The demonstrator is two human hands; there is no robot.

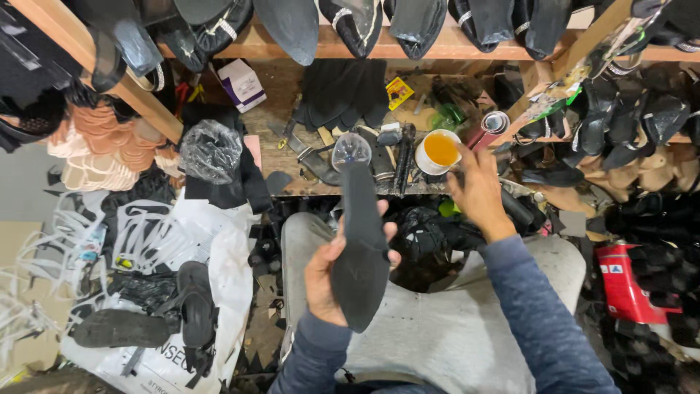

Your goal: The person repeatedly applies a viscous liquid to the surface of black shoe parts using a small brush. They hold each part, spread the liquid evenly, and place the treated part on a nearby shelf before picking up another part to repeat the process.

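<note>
A long, flat black shoe sole (359,248) with a pointed toe stands nearly upright over the lap, toe tip down, its narrow heel end toward a white tub of orange-yellow glue (440,150) further back.

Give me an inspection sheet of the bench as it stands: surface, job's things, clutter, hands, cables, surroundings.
Surface: wooden bench, stained, mostly covered.
Job's things: black shoe sole, pointed end toward the person, clear heel at the far end; white cup of amber glue on the bench.
Clutter: flat black sole pieces, crumpled clear plastic bag, small white box, metal tools.
Hands: left hand grips the sole from below; right hand is beside the glue cup, holding nothing I can make out.
Cables: nothing seen.
Surroundings: shelf of black shoe uppers above; white sack with sandals on the left; red container on the right.
</note>
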